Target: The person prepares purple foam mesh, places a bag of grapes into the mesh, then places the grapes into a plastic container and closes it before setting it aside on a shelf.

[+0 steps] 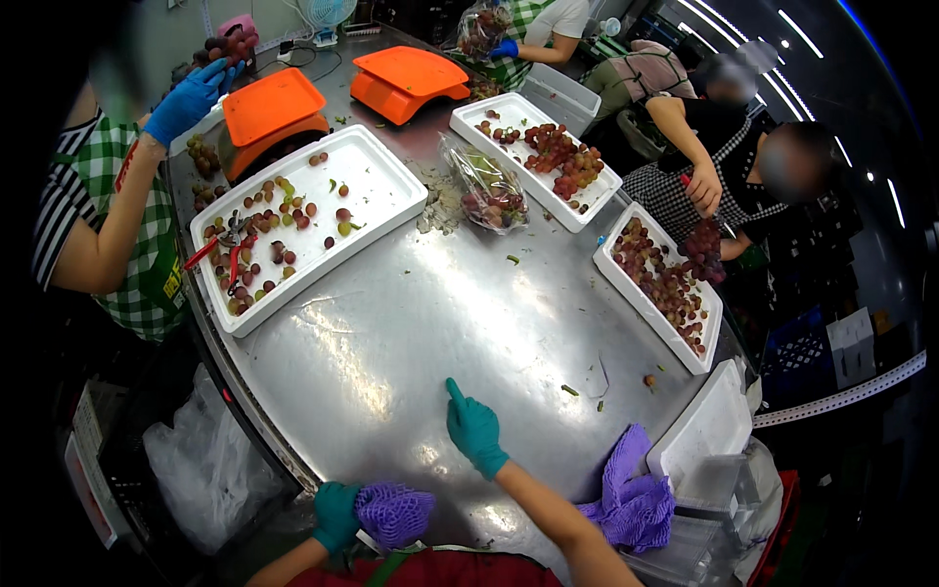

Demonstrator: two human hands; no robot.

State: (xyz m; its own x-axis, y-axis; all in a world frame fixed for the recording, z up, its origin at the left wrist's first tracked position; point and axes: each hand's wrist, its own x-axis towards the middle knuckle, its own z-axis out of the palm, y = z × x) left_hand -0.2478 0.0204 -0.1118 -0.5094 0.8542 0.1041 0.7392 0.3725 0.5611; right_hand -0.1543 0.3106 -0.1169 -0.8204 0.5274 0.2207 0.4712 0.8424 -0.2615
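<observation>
My left hand (337,517), in a teal glove, is closed on a bunched purple foam net (395,514) at the table's near edge. Whether anything sits inside the net, I cannot tell. My right hand (473,430), gloved alike, is over the middle of the metal table (430,323) with its index finger stretched out and the other fingers partly curled; it holds nothing. More purple foam nets (631,494) lie in a heap to the right of my right forearm.
White foam trays with loose grapes stand at left (381,205), far right (469,119) and right (704,357). A bagged grape bunch (489,196) lies between them. Red-handled shears (233,256) rest in the left tray. Orange scales (409,78) stand behind. Several co-workers handle grapes around the table.
</observation>
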